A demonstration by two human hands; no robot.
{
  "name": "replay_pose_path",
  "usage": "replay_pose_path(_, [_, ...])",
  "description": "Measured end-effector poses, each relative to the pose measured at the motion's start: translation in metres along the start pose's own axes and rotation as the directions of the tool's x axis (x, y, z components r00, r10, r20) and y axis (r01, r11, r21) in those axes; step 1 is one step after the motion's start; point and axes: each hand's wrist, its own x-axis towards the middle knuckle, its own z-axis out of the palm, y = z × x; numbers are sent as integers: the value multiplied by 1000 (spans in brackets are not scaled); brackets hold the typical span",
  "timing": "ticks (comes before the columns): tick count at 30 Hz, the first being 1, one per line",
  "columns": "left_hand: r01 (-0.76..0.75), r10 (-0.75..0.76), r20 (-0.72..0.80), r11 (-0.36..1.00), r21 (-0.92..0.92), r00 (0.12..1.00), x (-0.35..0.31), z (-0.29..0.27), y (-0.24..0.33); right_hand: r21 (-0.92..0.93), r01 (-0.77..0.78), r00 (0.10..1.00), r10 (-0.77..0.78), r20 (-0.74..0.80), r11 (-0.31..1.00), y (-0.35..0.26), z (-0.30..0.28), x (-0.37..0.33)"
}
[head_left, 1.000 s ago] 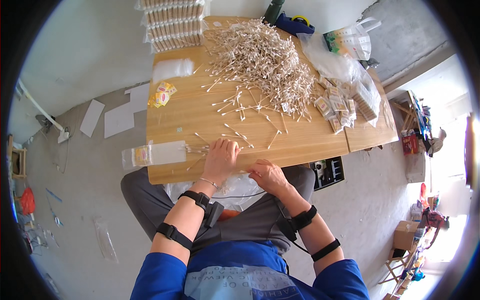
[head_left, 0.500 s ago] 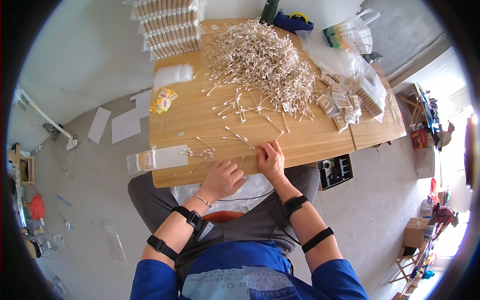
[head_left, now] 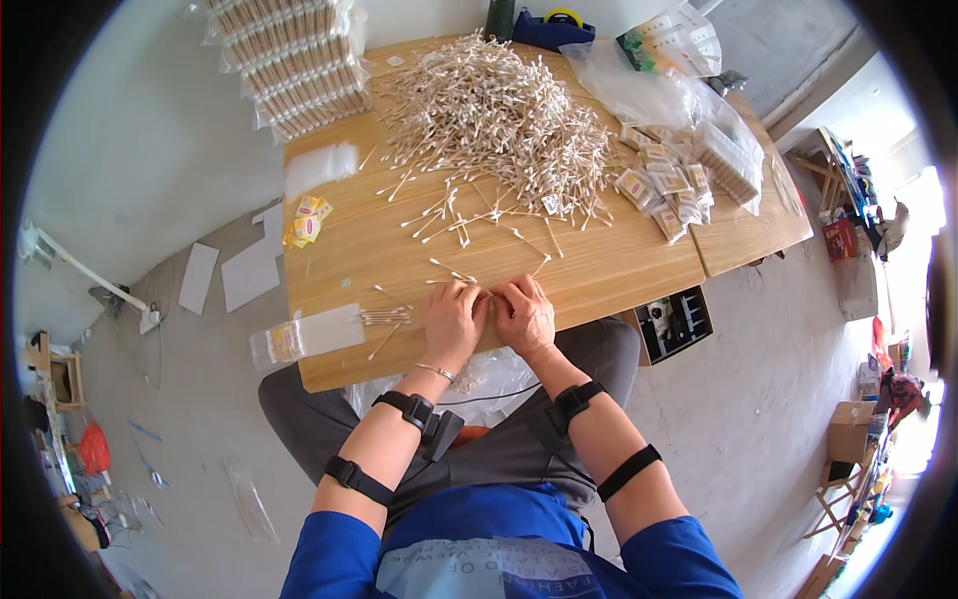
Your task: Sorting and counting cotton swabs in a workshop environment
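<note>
Both my hands meet near the table's front edge, fingertips close together. My left hand (head_left: 454, 324) is closed, its fingers pinched beside a few loose cotton swabs (head_left: 451, 272). Curled beside it is my right hand (head_left: 524, 314), also closed. Whatever lies between the fingers is hidden. To the left, a small row of cotton swabs (head_left: 384, 316) lies by a white card strip (head_left: 334, 330), whose far left end meets a clear packet with a yellow label (head_left: 284, 342). A large heap of cotton swabs (head_left: 499, 125) covers the back of the table.
Stacked bags of swabs (head_left: 289, 70) stand at the back left, with clear sleeves (head_left: 321, 168) and yellow labels (head_left: 306, 220) nearer. Small packed boxes (head_left: 667, 190) and a plastic bag (head_left: 728, 150) sit at the right. A blue tape dispenser (head_left: 554, 32) stands behind the heap.
My left hand has moved up and right onto the table beside my right hand. My right hand has shifted slightly left. The whole view has moved a little.
</note>
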Motion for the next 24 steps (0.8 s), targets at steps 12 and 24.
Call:
replay_pose_path(12, [32,-33,-21,998,-44,999,3,4,1,-3,-14,1000,14,-2,1000,-1,1,0])
replay_pose_path(24, [-165,161,175,986,8,971,-20,-35,-12,-8,-14,1000,14,-7,1000,0,1,-1])
